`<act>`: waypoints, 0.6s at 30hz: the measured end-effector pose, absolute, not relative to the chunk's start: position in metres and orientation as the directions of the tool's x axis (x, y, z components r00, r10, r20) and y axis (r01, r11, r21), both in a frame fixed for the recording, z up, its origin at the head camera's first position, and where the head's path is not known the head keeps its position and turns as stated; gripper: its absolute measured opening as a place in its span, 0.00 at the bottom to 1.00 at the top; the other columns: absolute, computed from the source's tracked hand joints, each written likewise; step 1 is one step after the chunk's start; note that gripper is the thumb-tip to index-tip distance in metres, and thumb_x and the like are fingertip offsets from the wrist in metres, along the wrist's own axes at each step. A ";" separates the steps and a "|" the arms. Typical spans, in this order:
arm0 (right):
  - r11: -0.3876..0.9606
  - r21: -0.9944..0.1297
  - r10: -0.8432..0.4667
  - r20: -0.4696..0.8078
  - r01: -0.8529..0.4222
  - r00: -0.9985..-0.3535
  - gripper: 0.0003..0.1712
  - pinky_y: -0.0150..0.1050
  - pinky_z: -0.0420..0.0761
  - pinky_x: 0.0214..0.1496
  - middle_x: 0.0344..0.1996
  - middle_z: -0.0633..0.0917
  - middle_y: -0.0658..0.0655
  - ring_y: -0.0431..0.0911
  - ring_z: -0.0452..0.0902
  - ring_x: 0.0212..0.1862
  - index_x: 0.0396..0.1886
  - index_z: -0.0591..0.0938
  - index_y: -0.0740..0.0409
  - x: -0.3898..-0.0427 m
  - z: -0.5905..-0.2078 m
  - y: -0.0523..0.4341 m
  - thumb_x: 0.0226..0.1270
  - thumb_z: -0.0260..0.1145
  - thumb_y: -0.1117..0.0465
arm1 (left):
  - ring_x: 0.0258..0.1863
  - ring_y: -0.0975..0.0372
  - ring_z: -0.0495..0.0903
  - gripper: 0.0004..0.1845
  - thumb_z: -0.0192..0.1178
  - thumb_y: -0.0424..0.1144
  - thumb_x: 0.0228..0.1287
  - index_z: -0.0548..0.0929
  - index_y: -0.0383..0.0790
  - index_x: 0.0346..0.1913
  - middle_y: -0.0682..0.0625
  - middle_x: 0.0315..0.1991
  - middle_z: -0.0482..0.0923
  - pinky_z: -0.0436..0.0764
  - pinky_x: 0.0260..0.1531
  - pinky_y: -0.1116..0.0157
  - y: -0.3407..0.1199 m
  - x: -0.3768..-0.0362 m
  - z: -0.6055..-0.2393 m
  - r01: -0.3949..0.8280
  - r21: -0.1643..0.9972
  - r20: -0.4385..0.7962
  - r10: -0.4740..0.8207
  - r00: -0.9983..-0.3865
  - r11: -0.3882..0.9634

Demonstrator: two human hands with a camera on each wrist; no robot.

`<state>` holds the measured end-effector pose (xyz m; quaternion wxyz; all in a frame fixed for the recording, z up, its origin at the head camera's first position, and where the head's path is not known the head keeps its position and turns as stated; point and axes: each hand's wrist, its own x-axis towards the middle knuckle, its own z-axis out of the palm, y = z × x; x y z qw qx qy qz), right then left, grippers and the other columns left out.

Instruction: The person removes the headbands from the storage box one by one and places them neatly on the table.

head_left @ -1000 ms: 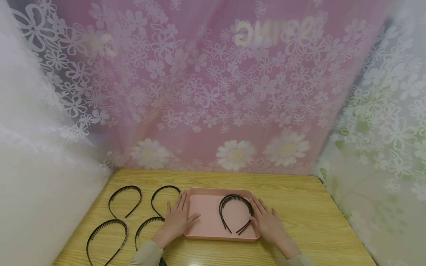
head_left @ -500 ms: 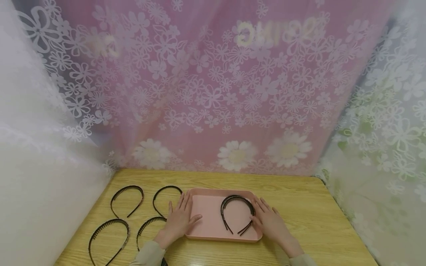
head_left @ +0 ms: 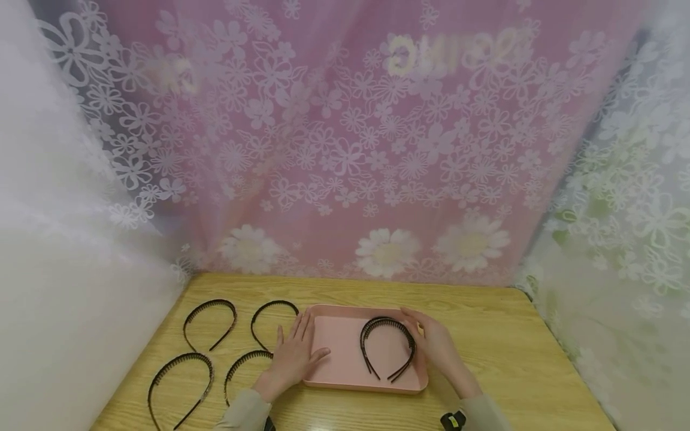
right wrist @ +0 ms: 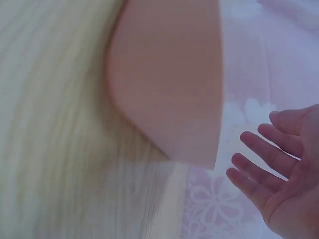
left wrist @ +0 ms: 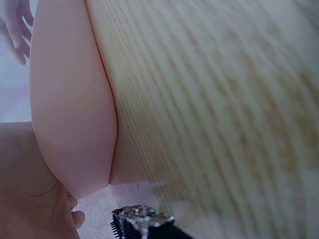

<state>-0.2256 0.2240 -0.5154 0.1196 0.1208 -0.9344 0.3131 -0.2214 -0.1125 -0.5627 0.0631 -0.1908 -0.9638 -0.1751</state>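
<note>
Both your hands hold nothing: left hand straight-fingered against the pink tray, right hand loosely spread by its right end. You look partway along: seemingly two nested headbands lie inside, four loose headbands remain on the table.

Head view faces forward, down; wrist views, close, share the tray.

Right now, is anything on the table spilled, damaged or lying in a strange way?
Nothing stands out: no spill or damage shows. The overlapping headbands sit toward the right side of the pink tray, which seems ordinary. Four loose headbands lie on the table at left, two partly hidden by the left hand.
</note>
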 end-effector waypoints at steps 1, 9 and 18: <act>0.762 -0.576 -0.145 0.296 -0.298 -0.944 0.22 0.55 0.83 0.52 0.58 0.84 0.62 0.60 0.84 0.54 0.66 0.80 0.57 -0.228 -0.515 0.222 0.75 0.64 0.61 | 0.79 0.43 0.49 0.49 0.54 0.62 0.73 0.49 0.31 0.80 0.38 0.81 0.46 0.47 0.68 0.27 -0.112 -0.222 -0.563 0.390 0.309 0.189 0.346 -0.919 0.867; 0.814 -0.496 -0.178 0.281 -0.301 -0.943 0.13 0.45 0.86 0.40 0.42 0.89 0.56 0.50 0.87 0.41 0.51 0.87 0.58 -0.251 -0.520 0.215 0.68 0.71 0.66 | 0.78 0.42 0.51 0.49 0.55 0.62 0.72 0.51 0.30 0.80 0.37 0.81 0.48 0.48 0.67 0.27 -0.112 -0.223 -0.566 0.403 0.300 0.225 0.346 -0.911 0.865; 0.901 -0.311 -0.247 0.206 -0.302 -0.947 0.12 0.47 0.85 0.44 0.40 0.88 0.57 0.51 0.85 0.42 0.47 0.88 0.58 -0.266 -0.525 0.206 0.63 0.74 0.67 | 0.77 0.41 0.53 0.48 0.59 0.58 0.71 0.53 0.27 0.79 0.34 0.80 0.50 0.49 0.67 0.27 -0.109 -0.217 -0.553 0.394 0.312 0.199 0.347 -0.917 0.864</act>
